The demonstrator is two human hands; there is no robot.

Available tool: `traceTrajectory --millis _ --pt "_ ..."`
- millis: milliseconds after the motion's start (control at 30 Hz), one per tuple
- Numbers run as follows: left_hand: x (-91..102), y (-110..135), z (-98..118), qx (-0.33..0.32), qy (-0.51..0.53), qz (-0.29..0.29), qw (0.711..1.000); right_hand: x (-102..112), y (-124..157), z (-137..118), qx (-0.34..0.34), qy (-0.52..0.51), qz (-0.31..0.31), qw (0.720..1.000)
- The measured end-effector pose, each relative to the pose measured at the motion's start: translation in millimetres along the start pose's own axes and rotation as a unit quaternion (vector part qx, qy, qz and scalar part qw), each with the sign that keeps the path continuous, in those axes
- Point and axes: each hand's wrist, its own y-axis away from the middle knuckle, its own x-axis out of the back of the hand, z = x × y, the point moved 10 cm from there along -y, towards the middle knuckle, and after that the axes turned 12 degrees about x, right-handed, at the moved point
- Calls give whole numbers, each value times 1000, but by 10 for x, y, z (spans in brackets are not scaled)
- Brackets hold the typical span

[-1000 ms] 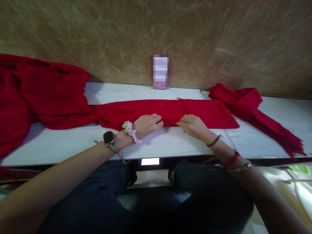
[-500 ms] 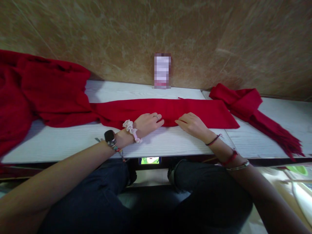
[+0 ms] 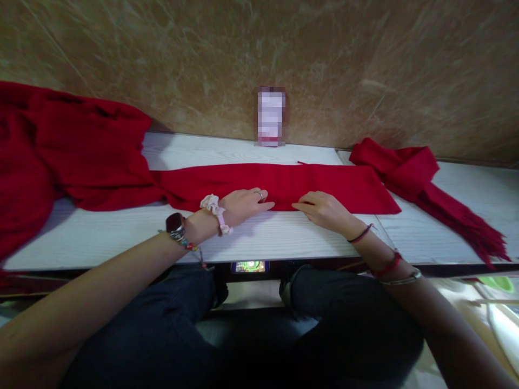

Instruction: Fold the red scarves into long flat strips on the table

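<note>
A long red scarf [image 3: 279, 183] lies flattened in a strip across the white table, with a straight slanted end on the right. My left hand [image 3: 243, 206] rests on its near edge, thumb and fingers apart, palm down. Just to the right, my right hand [image 3: 324, 209] has its fingers curled and pinching at the same near edge. The undersides of both hands are hidden. A short gap of red cloth separates the two sets of fingertips.
Bunched red fabric [image 3: 93, 156] covers the table's left end. A folded red scarf with a fringe [image 3: 438, 202] lies at right. A blurred phone-like item [image 3: 271, 116] leans on the marbled wall. Below the white table [image 3: 284, 237] edge, a lit screen [image 3: 250, 266] shows.
My left thumb has parted from the fingers, and the left wrist has shifted slightly left. My right hand has moved a little right and nearer to me. The scarf lies almost unchanged.
</note>
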Motion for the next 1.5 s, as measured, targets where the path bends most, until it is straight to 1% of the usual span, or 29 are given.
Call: traceTrajectory --millis 133,300,367,433,467,500,567,633,700,767,800,867,933,1000,1067,1100,1167,1200,1267,1333,1400,1433,1500 --pt "4 46 -12 -22 14 -18 999 43 26 45 -15 -97 40 994" --pt "120 80 75 -63 77 14 995 63 -21 54 -23 -185 53 981" --pt "135 80 118 -79 106 20 991 87 -44 92 -41 -188 71 979" --pt "119 76 144 -92 133 14 987 107 -44 165 -77 -166 91 979" --pt "107 74 146 -95 145 9 985 95 -40 196 -93 -155 91 979" --pt "98 71 141 -98 157 5 983 63 -39 216 -103 -149 80 980" --pt "97 62 114 -101 178 5 979 -39 -46 225 -106 -152 39 982" --pt "103 27 38 -84 195 18 977 -116 -58 242 -108 -153 8 982" --pt "90 -35 -106 -28 199 42 979 -131 -85 296 -125 -134 8 983" --pt "25 -89 -258 46 183 55 980 -138 -127 354 -154 -104 15 983" --pt "-28 -104 -307 76 171 50 981 -160 -152 371 -168 -90 11 981" --pt "-148 -112 -330 105 150 21 983 -270 -194 365 -190 -81 -25 978" --pt "-235 -101 -305 103 142 -11 984 -403 -210 323 -196 -84 -78 974" --pt "-245 -90 -314 89 151 -22 984 -487 -204 280 -190 -90 -119 970" --pt "-191 -104 -444 88 172 -4 981 -512 -195 277 -190 -100 -143 966" --pt "-152 -122 -573 101 184 16 978 -513 -197 291 -195 -106 -152 963" --pt "-106 -174 -935 155 200 54 966 -488 -240 330 -212 -111 -154 959" --pt "-118 -203 -1146 193 200 63 959 -459 -288 342 -219 -108 -145 959" --pt "-248 -294 -1471 239 200 25 950 -391 -428 322 -222 -100 -107 964" --pt "-426 -395 -1683 261 218 -40 940 -374 -587 217 -199 -103 -77 972" --pt "-530 -496 -1773 255 234 -80 935 -434 -706 70 -162 -111 -80 977" --pt "-539 -545 -1792 245 240 -85 936 -475 -738 6 -146 -113 -89 979" --pt "-489 -620 -1817 224 246 -70 940 -539 -752 -66 -128 -110 -105 980"
